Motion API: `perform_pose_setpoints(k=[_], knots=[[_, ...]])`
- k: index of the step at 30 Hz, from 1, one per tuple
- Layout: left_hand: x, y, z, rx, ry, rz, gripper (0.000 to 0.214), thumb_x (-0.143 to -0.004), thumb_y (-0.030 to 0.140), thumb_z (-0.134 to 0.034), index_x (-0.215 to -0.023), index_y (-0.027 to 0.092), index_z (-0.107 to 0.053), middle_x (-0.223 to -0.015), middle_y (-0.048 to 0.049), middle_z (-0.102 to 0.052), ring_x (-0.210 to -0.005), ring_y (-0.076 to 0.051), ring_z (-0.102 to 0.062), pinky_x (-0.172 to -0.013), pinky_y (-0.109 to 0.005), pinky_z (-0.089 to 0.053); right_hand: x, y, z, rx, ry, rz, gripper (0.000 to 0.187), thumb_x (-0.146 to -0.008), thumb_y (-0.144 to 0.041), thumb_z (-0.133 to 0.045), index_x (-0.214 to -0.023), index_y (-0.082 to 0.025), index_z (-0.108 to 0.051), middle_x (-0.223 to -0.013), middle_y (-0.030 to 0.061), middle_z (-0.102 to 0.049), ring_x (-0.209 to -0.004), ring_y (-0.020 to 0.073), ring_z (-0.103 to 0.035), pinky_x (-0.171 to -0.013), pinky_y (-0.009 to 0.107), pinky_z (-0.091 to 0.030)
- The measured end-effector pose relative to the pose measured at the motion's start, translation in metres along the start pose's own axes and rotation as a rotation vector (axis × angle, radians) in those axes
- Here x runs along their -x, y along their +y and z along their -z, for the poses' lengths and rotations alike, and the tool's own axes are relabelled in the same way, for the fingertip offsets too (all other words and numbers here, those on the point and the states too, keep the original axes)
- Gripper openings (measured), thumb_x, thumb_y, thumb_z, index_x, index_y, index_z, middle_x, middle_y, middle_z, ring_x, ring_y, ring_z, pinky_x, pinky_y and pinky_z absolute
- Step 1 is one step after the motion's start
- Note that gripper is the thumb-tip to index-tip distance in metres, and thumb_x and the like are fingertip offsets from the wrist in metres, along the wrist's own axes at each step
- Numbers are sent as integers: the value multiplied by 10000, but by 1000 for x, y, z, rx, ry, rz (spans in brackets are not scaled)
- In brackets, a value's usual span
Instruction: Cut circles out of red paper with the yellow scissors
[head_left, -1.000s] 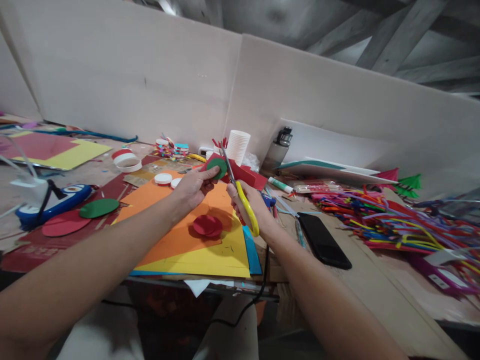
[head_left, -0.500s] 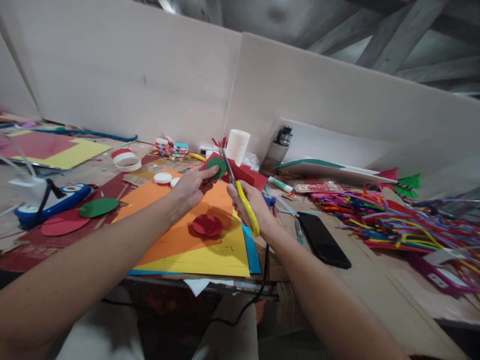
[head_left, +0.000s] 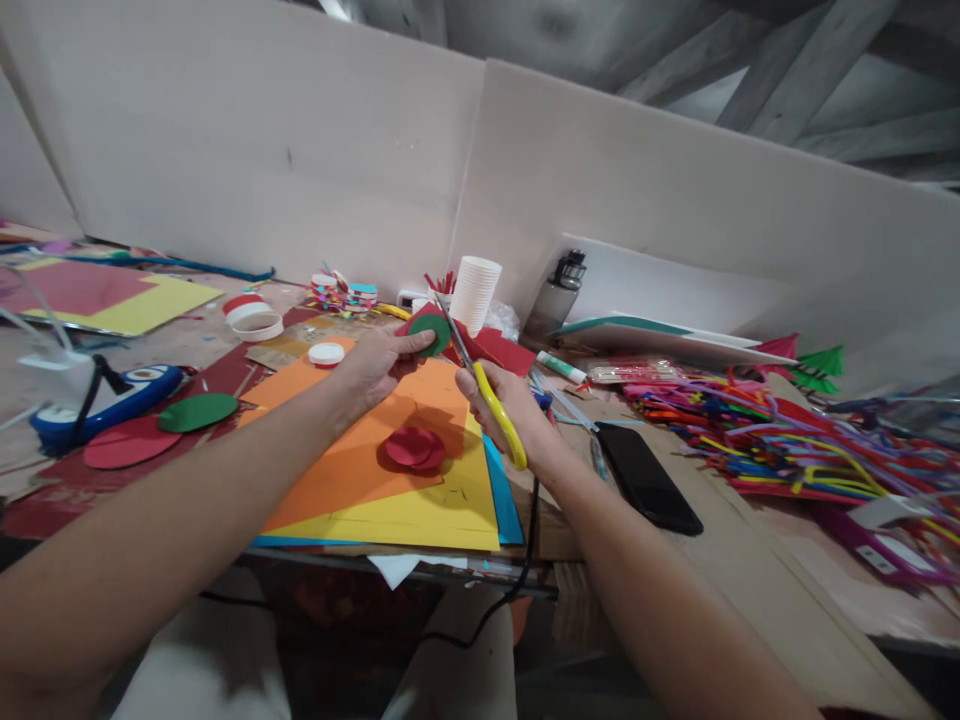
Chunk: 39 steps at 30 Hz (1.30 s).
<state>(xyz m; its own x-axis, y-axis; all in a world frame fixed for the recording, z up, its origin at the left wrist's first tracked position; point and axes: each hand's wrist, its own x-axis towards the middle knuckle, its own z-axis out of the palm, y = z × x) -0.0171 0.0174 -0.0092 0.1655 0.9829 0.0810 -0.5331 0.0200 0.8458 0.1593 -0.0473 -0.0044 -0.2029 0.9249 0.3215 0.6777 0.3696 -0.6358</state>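
Between its thumb and fingers, my left hand (head_left: 382,362) pinches a small green paper circle (head_left: 432,330) laid against red paper (head_left: 491,345). My right hand (head_left: 504,405) grips yellow-handled scissors (head_left: 491,395), whose blades point up and away, close to the right edge of the green circle. Whether the blades are cutting into the red paper I cannot tell. Below the hands, several red paper circles (head_left: 414,447) lie in a loose pile on orange paper (head_left: 337,480), with yellow paper (head_left: 457,515) and blue paper (head_left: 504,495) under it.
Left are a green disc (head_left: 198,411), a red disc (head_left: 131,443) and a blue-and-white device (head_left: 112,405). White paper cups (head_left: 478,290) and a bottle (head_left: 556,295) stand behind. A glue stick (head_left: 561,367), black phone (head_left: 649,478) and pipe cleaners (head_left: 787,430) lie right.
My left hand has shifted slightly left with the green circle and red paper. My right hand and the scissors have barely moved.
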Motion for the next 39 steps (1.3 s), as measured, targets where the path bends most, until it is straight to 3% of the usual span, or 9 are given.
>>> perform_pose_setpoints(k=[6, 14, 27, 39], knots=[[-1, -1, 3, -24, -33, -29, 160, -604, 129, -784, -748, 118, -714, -665, -28, -658, -595, -90, -555, -533, -192, -388, 2, -3, 0, 5, 18, 25, 433, -877, -610, -453, -723, -206, -422, -651, -37, -426, -592, 102, -379, -557, 244, -288], [-3, 1, 6, -80, -81, -32, 187, -581, 165, -809, -741, 116, -726, -632, -39, -647, -589, -97, -544, -519, -198, -376, -1, 2, 0, -16, -2, 8, 430, -845, -623, -496, -741, -210, -433, -634, -34, -453, -586, 111, -427, -554, 238, -300], [-5, 11, 12, -184, -93, -4, 173, -550, 159, -825, -609, 133, -664, -583, -24, -612, -531, -86, -511, -482, -197, -346, -1, -2, 5, -28, -43, 18, 406, -841, -589, -525, -740, -199, -470, -645, -22, -493, -604, 113, -448, -570, 234, -320], [-9, 20, 21, -301, -149, 20, 196, -561, 169, -830, -712, 117, -718, -655, -64, -661, -556, -111, -547, -495, -212, -369, 3, -9, 9, 6, -68, 60, 448, -853, -600, -492, -681, -192, -429, -642, -29, -430, -601, 100, -387, -572, 244, -275]])
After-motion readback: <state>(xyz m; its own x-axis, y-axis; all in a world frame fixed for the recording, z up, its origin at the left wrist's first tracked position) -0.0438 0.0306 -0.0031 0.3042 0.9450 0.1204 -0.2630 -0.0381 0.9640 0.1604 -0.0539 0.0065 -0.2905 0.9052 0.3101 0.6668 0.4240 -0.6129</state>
